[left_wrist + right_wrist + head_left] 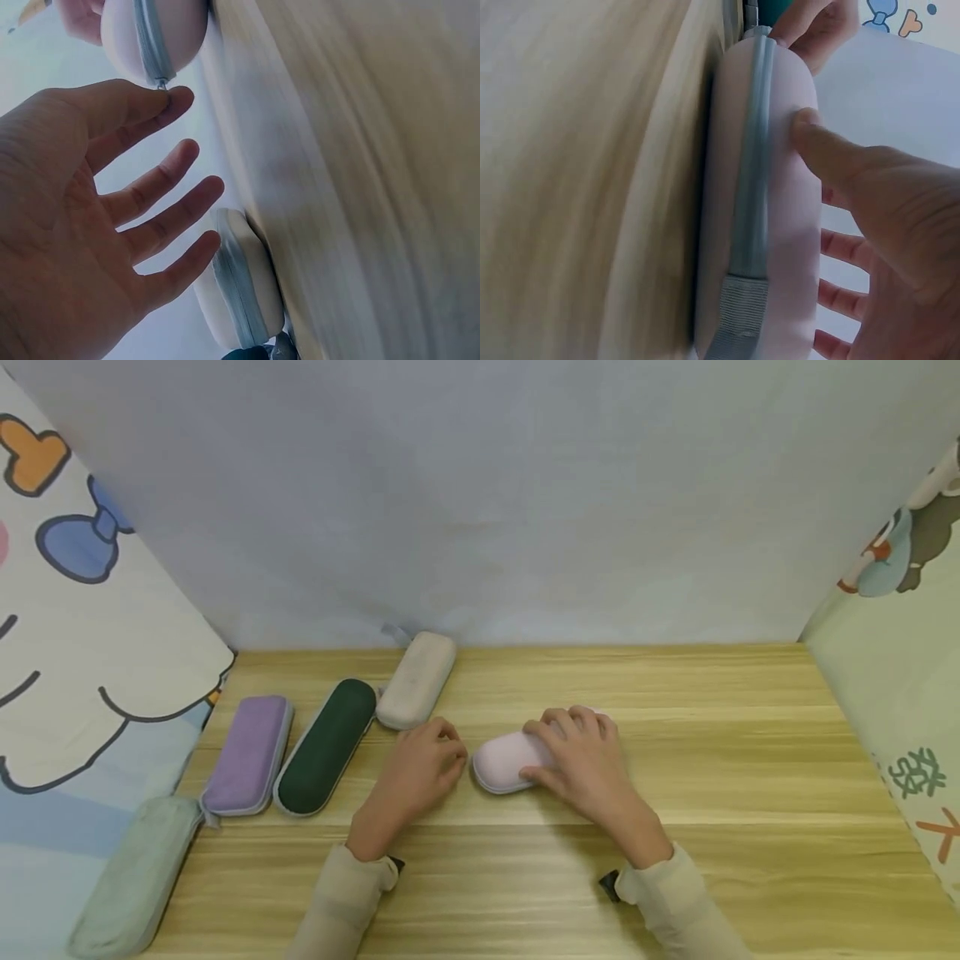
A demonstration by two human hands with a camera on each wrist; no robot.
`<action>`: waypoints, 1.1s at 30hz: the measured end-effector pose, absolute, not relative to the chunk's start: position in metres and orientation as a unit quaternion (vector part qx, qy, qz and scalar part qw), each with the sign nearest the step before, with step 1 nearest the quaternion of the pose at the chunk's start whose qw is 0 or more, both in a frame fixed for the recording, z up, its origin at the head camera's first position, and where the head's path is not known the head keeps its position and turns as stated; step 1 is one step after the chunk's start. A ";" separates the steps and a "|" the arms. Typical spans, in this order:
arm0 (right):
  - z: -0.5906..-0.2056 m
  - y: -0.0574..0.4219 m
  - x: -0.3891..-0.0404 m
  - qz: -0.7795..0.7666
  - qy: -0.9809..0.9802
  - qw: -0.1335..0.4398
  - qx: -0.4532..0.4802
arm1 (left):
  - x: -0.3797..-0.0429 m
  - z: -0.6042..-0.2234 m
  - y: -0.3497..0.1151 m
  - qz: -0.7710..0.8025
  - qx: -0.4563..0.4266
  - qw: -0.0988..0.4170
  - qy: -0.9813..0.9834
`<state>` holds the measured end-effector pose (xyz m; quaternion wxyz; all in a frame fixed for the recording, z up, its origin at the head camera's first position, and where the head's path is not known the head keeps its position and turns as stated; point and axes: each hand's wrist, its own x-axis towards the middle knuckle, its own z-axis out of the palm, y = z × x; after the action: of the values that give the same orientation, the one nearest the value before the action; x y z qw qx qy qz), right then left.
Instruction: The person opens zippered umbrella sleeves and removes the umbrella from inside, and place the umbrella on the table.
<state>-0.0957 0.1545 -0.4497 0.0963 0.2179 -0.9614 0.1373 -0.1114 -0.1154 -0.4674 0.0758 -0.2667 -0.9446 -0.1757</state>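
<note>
A pale pink zippered case [501, 762] lies on the wooden table, with a grey zipper band [756, 172] running along its side. My right hand [588, 768] grips it from above, thumb on the near side and fingers over the far side. At the case's left end, my left hand [429, 766] pinches the small zipper pull [162, 85] between thumb and index finger. The other left fingers are spread apart in the left wrist view. Part of the case's right end is hidden under the right hand.
Left of the hands lie a cream case [417, 681], a dark green case [326, 747], a purple case [247, 756] and a pale green case [135, 877] at the table's left edge. A grey-white cloth [525, 502] hangs behind the table [750, 760]; printed sheets flank both sides.
</note>
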 end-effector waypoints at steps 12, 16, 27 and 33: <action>-0.434 0.173 -0.104 0.160 -0.959 0.017 0.232 | -0.122 -0.467 -0.118 -0.189 -0.249 0.085 -0.946; -0.430 0.190 -0.110 0.197 -0.951 -0.015 0.236 | -0.122 -0.466 -0.116 -0.184 -0.258 0.086 -0.944; -0.430 0.227 -0.122 0.268 -0.924 -0.058 0.268 | -0.124 -0.467 -0.113 -0.178 -0.262 0.082 -0.945; -0.431 0.225 -0.118 0.268 -0.924 -0.043 0.268 | -0.123 -0.468 -0.110 -0.175 -0.252 0.064 -0.950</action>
<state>-0.1184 0.2254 -0.4310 -0.0431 0.2679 -0.9244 0.2682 -0.1226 -0.1104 -0.4675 0.0641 -0.2521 -0.9497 -0.1746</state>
